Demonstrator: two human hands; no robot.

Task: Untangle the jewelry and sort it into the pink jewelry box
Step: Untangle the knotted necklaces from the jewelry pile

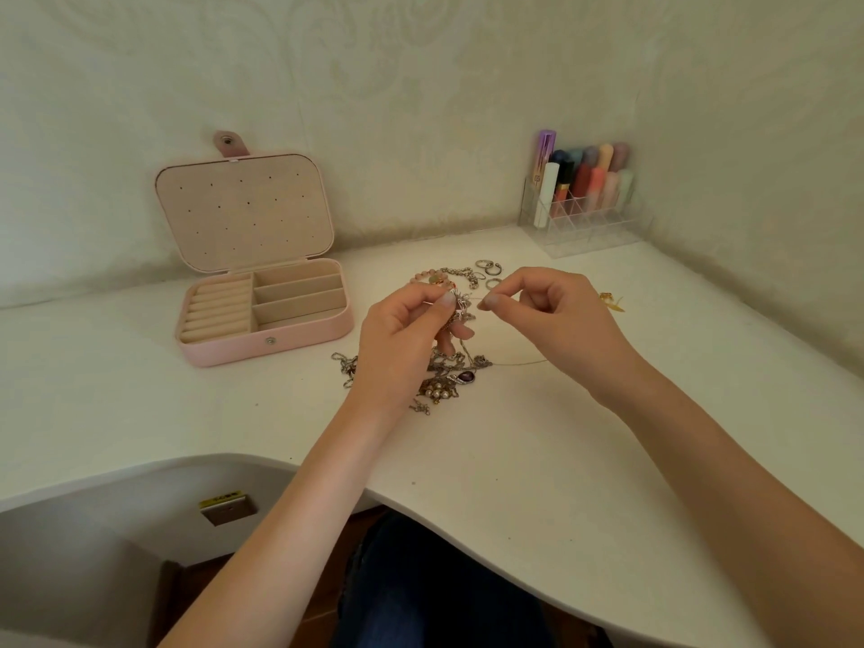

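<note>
a knot of jewelry [460,307] is pinched above the white desk [514,460] by the left hand [402,339], a thin strand [519,362] drawn out by the right hand [556,315]. the pink jewelry box [262,315] is seen open and apparently unfilled; sorting is judged barely begun.

Single head-mounted wide-angle view. It faces forward and downward from above the seated person's lap, close over the table [514,460], toward the wall corner [654,109] behind it.
</note>
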